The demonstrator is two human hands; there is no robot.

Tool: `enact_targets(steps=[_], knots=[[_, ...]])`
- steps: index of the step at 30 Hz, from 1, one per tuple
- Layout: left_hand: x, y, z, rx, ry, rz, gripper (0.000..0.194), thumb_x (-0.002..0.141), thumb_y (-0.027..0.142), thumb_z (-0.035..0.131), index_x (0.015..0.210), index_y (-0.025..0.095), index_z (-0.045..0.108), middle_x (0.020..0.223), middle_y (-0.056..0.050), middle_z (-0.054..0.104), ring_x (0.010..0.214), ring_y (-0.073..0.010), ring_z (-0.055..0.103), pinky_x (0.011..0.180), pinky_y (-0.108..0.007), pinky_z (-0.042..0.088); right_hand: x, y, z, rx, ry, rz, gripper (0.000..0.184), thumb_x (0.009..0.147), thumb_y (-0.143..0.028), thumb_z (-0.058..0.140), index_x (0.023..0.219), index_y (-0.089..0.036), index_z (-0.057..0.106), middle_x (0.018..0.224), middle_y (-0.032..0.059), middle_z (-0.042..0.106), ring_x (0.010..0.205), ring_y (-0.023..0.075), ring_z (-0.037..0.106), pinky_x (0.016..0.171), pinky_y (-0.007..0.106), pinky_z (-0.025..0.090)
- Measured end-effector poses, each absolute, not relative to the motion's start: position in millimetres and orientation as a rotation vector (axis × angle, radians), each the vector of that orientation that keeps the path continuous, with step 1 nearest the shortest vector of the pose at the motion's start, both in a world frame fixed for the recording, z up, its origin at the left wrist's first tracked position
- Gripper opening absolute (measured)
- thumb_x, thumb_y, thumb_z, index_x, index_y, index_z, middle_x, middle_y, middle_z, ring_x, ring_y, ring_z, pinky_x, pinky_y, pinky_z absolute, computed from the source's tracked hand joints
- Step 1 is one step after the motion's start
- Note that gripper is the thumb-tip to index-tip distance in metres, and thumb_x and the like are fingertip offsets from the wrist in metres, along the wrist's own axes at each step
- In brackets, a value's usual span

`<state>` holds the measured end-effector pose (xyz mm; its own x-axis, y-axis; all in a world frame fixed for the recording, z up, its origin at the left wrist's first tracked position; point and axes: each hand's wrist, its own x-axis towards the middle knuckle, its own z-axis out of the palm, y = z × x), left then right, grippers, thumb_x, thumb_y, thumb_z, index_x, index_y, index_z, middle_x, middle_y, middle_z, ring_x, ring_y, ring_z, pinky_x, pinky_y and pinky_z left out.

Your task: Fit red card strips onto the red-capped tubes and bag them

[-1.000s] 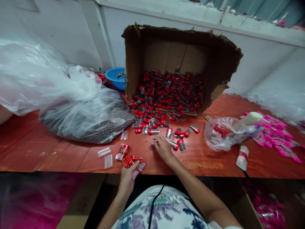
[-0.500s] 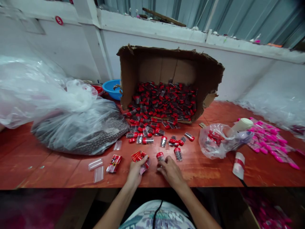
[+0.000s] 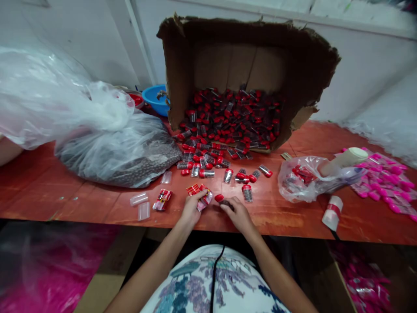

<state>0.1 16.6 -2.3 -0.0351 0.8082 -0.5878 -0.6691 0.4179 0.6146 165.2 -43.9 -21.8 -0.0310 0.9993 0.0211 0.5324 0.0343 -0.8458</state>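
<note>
My left hand [image 3: 192,209] is closed on several red printed cards [image 3: 205,199], fanned out a little above the table edge. Close to its right, my right hand [image 3: 240,214] grips a small clear bottle with a red cap [image 3: 219,198]. That bottle is tipped, its cap pointing left toward the cards, and the fingers hide part of its body. A similar bottle [image 3: 247,194] of dark beads lies just beyond my right hand. To the left of my left hand rests a stack of printed cards [image 3: 162,200], with clear empty sleeves [image 3: 143,211] beside it.
A torn cardboard box [image 3: 177,78] on its side spills red-capped bottles [image 3: 224,121] onto the red table [image 3: 280,217]. A plastic bag of dark beads [image 3: 127,152] sits left, near a blue basin [image 3: 156,100]. Rightward are a small bag [image 3: 296,182], a paper roll [image 3: 332,213] and pink packets [image 3: 384,178].
The view has tilted downward. The bottle in my right hand has tipped from upright toward the left, and the cards in my left hand have turned slightly.
</note>
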Motion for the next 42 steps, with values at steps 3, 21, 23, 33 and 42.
enact_targets(steps=[3,21,23,33,42], knots=[[2.8,17.0,1.7,0.147,1.064,1.189,0.01,0.065,-0.002,0.067,0.068,0.008,0.066,0.066,-0.006,0.069,0.057,-0.0139,0.065,0.058,-0.023,0.054,159.1,-48.0,-22.9,-1.451,-1.451,1.024,0.025,0.086,-0.037,0.052,0.101,-0.021,0.063,0.086,0.0029,0.058,0.077,0.0161,0.057,0.07,0.027,0.048],[11.8,3.0,7.9,0.389,0.963,1.209,0.028,0.049,0.014,0.083,0.071,0.011,0.065,0.066,0.0,0.067,0.059,-0.0118,0.062,0.062,-0.025,0.051,150.6,-54.4,-15.9,-1.328,-1.128,1.372,0.041,0.078,-0.039,0.061,0.114,-0.018,0.061,0.075,-0.0005,0.058,0.052,0.0085,0.049,0.045,0.021,0.045],[11.4,0.2,8.8,0.457,0.946,1.19,0.029,0.049,0.014,0.083,0.071,0.012,0.065,0.067,0.0,0.067,0.06,-0.0119,0.062,0.063,-0.025,0.05,155.0,-53.4,-14.0,-1.298,-1.169,1.366,0.041,0.078,-0.037,0.062,0.114,-0.019,0.062,0.081,0.0004,0.057,0.055,0.0084,0.049,0.046,0.021,0.046],[11.3,-8.9,5.2,0.659,0.971,1.14,0.025,0.052,0.017,0.083,0.069,0.014,0.065,0.064,0.001,0.065,0.059,-0.0114,0.059,0.062,-0.024,0.049,158.2,-53.9,-11.8,-1.3,-1.183,1.336,0.036,0.077,-0.037,0.064,0.109,-0.021,0.064,0.08,-0.0007,0.057,0.055,0.0084,0.05,0.048,0.021,0.045],[4.2,-10.9,15.0,0.637,0.906,1.053,0.036,0.047,0.012,0.084,0.079,0.013,0.069,0.078,-0.005,0.071,0.071,-0.0166,0.065,0.071,-0.028,0.052,154.8,-55.9,-9.7,-1.277,-1.073,1.335,0.035,0.071,-0.04,0.069,0.099,-0.019,0.064,0.08,-0.0002,0.063,0.057,0.0092,0.052,0.047,0.021,0.046]])
